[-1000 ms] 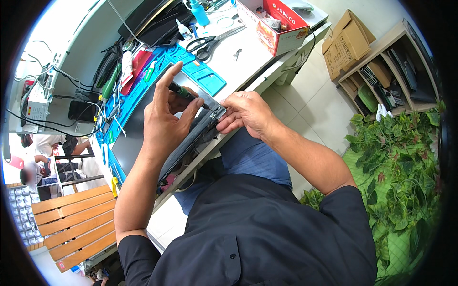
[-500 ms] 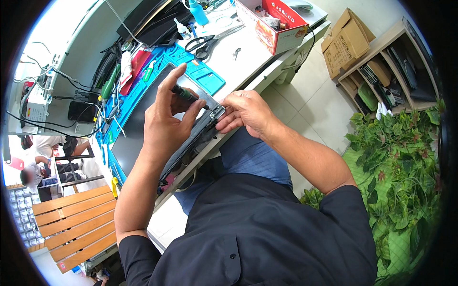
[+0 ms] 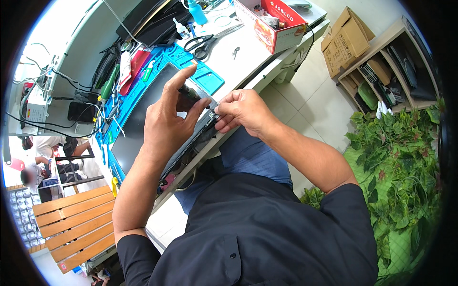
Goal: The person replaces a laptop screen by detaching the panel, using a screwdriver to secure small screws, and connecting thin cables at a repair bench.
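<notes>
Panel (image 3: 137,136), broad, flat and dark, lies on the desk (image 3: 245,62) close along its near edge, with the mat (image 3: 213,80) showing blue past its far sides. The mat probably cushions it, and the place by the edge seems chosen so that both hands can reach one corner. The box (image 3: 288,36), red and white, stands farther back, out of the elbows' way. The scissors (image 3: 202,50) lie between box and mat, apart from both hands.

The left hand (image 3: 164,114) arches over the panel and the right hand (image 3: 245,112) comes in from the other side to the same corner, perhaps to steady it. The screwdriver (image 3: 189,93) slants down toward that corner, likely to bring its tip there; the tip itself is too small to make out.

The left fingers are partly curled, grasping the screwdriver, with the thumb along it and the index reaching out above. The right thumb and index nearly meet at the corner, the others loosely bent; whether they pinch anything, I cannot tell
</notes>
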The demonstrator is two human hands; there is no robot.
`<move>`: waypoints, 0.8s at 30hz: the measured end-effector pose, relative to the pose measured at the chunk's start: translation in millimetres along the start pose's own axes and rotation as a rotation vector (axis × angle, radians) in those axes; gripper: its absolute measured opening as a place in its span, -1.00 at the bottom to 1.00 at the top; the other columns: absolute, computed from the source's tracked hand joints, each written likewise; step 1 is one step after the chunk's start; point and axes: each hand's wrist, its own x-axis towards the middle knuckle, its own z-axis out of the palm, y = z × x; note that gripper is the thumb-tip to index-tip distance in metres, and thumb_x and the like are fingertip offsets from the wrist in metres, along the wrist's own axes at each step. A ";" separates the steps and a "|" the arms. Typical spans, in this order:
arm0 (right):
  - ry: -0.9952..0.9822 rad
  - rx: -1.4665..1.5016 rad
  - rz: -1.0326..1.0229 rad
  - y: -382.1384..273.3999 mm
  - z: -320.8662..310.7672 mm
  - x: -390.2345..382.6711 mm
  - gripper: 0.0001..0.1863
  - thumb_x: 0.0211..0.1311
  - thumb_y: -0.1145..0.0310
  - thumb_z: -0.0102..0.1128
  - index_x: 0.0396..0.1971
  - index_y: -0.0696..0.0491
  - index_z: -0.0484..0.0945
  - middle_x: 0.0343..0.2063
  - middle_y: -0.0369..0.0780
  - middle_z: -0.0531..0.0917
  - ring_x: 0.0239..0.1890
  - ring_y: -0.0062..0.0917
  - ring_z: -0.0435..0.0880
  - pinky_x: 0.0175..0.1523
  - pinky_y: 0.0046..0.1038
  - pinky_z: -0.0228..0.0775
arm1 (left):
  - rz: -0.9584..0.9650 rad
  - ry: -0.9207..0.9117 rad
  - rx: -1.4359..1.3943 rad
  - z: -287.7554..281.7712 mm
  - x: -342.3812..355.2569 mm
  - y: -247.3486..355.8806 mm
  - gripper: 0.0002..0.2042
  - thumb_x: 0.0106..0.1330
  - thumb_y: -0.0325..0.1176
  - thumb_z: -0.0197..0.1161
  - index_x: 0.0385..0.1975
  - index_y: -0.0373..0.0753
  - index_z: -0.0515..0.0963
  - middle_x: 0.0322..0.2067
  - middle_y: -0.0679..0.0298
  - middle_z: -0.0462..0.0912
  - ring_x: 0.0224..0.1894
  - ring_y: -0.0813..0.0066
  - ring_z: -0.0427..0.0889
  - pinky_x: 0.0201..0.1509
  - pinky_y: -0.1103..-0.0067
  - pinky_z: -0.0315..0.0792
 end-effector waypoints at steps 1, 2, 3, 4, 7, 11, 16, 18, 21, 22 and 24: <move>0.004 -0.002 0.000 -0.4 0.4 -0.3 -0.78 0.29 0.45 0.40 -0.23 0.29 0.61 -0.38 -0.08 0.74 -0.43 -0.37 0.83 -0.31 -0.36 0.78 | 0.004 -0.003 -0.002 -0.1 0.1 0.1 -0.32 0.26 -0.41 0.58 0.39 -0.08 0.43 -0.15 0.21 0.80 -0.29 0.40 0.87 -0.25 0.48 0.71; 0.008 -0.005 0.000 -0.8 1.0 -0.8 -0.78 0.28 0.45 0.40 -0.23 0.29 0.60 -0.38 -0.08 0.74 -0.43 -0.36 0.83 -0.31 -0.36 0.78 | 0.012 -0.005 0.001 -0.4 0.1 0.3 -0.32 0.26 -0.41 0.58 0.39 -0.08 0.43 -0.15 0.21 0.80 -0.30 0.40 0.87 -0.25 0.48 0.71; 0.013 -0.007 0.000 -1.3 1.5 -1.1 -0.78 0.28 0.45 0.40 -0.23 0.29 0.60 -0.39 -0.08 0.74 -0.43 -0.36 0.83 -0.32 -0.36 0.78 | 0.019 -0.007 0.003 -0.7 0.0 0.6 -0.32 0.26 -0.41 0.58 0.39 -0.08 0.43 -0.16 0.20 0.80 -0.30 0.40 0.87 -0.26 0.48 0.71; 0.014 -0.011 0.001 -1.7 1.9 -1.3 -0.78 0.28 0.46 0.40 -0.23 0.29 0.60 -0.39 -0.08 0.74 -0.44 -0.36 0.83 -0.32 -0.36 0.77 | 0.027 -0.009 0.005 -0.7 -0.3 0.7 -0.31 0.26 -0.41 0.58 0.39 -0.08 0.42 -0.17 0.20 0.80 -0.31 0.40 0.86 -0.26 0.47 0.70; 0.020 -0.020 0.004 -2.2 2.6 -1.2 -0.80 0.29 0.47 0.39 -0.23 0.29 0.60 -0.39 -0.08 0.74 -0.44 -0.37 0.83 -0.32 -0.36 0.77 | 0.040 -0.005 0.004 -0.1 0.4 -0.3 -0.31 0.26 -0.42 0.58 0.39 -0.09 0.43 -0.20 0.21 0.79 -0.32 0.40 0.86 -0.27 0.47 0.70; 0.022 -0.020 0.004 -2.3 3.5 -1.1 -0.81 0.29 0.49 0.38 -0.23 0.29 0.60 -0.40 -0.09 0.74 -0.44 -0.37 0.83 -0.33 -0.36 0.77 | 0.014 -0.068 -0.024 -3.4 1.5 3.6 -0.30 0.24 -0.54 0.57 0.40 -0.12 0.45 -0.22 0.21 0.80 -0.18 0.44 0.87 -0.04 0.50 0.73; 0.026 -0.025 0.014 -2.8 4.0 -1.0 -0.81 0.29 0.49 0.38 -0.23 0.28 0.60 -0.40 -0.11 0.73 -0.44 -0.38 0.83 -0.33 -0.37 0.78 | 0.118 -0.112 -0.056 -6.5 3.7 -0.1 -0.32 0.24 -0.55 0.56 0.39 -0.11 0.47 -0.17 0.20 0.80 -0.13 0.39 0.87 -0.01 0.46 0.74; 0.023 -0.025 0.014 -2.6 3.3 -1.0 -0.81 0.29 0.48 0.37 -0.24 0.28 0.60 -0.40 -0.11 0.73 -0.44 -0.38 0.83 -0.33 -0.37 0.78 | 0.125 -0.129 -0.049 -7.4 4.2 0.5 -0.32 0.24 -0.55 0.55 0.39 -0.10 0.47 -0.16 0.19 0.80 -0.12 0.37 0.88 -0.01 0.45 0.75; 0.027 -0.030 0.010 -1.8 3.3 -0.5 -0.82 0.29 0.48 0.37 -0.24 0.28 0.60 -0.40 -0.11 0.73 -0.44 -0.39 0.83 -0.33 -0.38 0.78 | 0.125 -0.141 -0.043 -8.0 3.6 0.9 -0.32 0.24 -0.54 0.56 0.39 -0.09 0.48 -0.15 0.19 0.80 -0.12 0.36 0.88 -0.03 0.45 0.75; 0.028 -0.029 0.012 -1.8 3.7 -0.5 -0.82 0.29 0.48 0.37 -0.24 0.28 0.60 -0.40 -0.11 0.73 -0.44 -0.39 0.83 -0.33 -0.38 0.78 | 0.124 -0.142 -0.042 -8.2 3.6 0.7 -0.32 0.24 -0.54 0.56 0.39 -0.08 0.48 -0.15 0.18 0.80 -0.12 0.36 0.88 -0.04 0.45 0.75; 0.031 -0.029 0.015 -2.0 4.8 -0.6 -0.82 0.29 0.48 0.37 -0.24 0.28 0.60 -0.40 -0.12 0.73 -0.44 -0.39 0.83 -0.33 -0.38 0.78 | 0.127 -0.122 -0.030 -7.1 3.5 -0.1 -0.32 0.24 -0.53 0.57 0.38 -0.09 0.48 -0.15 0.18 0.80 -0.13 0.36 0.88 -0.05 0.45 0.75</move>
